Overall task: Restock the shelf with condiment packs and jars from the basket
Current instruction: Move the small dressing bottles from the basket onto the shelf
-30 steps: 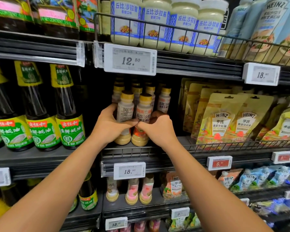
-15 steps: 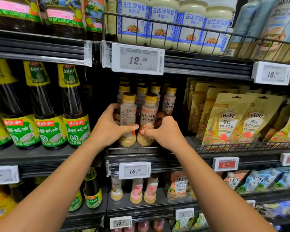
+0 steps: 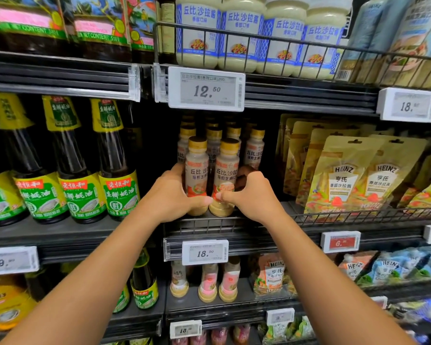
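Observation:
Two small yellow-capped dressing bottles stand side by side at the front edge of the middle shelf point(image 3: 234, 226). My left hand point(image 3: 171, 195) grips the left dressing bottle point(image 3: 196, 168), thumb across its lower front. My right hand point(image 3: 249, 194) grips the right dressing bottle point(image 3: 226, 168), thumb on its lower front and fingers curled behind it. Both bottles are upright with their bases on the shelf. More bottles of the same kind point(image 3: 255, 148) stand in rows behind them. No basket is in view.
Dark oyster-sauce bottles point(image 3: 115, 165) stand to the left. Gold Heinz pouches point(image 3: 343, 175) fill a wire bin to the right. White salad-dressing jars point(image 3: 241, 36) sit on the shelf above, behind a wire rail. A price tag point(image 3: 205, 89) hangs above the bottles. Lower shelves hold pink bottles point(image 3: 209, 282).
Both hands stay around the two front bottles, which now stand more upright and a little further forward. The view has shifted slightly.

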Motion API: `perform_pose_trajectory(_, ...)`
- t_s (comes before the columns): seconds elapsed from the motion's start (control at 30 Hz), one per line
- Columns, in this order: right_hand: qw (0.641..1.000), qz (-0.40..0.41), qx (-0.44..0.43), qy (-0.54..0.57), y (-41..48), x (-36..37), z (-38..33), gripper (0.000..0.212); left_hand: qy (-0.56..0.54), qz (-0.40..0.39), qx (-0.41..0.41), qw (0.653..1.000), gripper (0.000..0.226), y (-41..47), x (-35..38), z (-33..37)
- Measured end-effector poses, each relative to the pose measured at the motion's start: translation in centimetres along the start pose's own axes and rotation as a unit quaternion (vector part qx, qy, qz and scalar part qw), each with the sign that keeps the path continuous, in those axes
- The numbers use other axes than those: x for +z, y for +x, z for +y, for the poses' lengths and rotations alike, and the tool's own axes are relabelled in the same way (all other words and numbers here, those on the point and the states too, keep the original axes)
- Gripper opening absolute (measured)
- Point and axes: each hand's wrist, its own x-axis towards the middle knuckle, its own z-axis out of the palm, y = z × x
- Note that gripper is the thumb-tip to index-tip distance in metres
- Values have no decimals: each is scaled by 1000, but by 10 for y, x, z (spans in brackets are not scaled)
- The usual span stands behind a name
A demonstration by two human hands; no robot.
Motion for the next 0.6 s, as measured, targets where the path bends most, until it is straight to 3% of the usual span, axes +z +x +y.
perform_pose_trajectory(0.13, 1000, 5, 0, -10, -1, -2, 1, 53, 64, 47, -28, 996, 79, 4, 9, 6)
perform_pose_trajectory(0.4, 1000, 6, 19, -10, -2, -25, 15, 56, 63, 41, -39, 996, 70, 11, 27, 23)
perform_pose_trajectory(0.6, 999, 8, 37, -13, 2, -45, 28, 54, 131, 2, -50, 990, 69, 19, 47, 43)
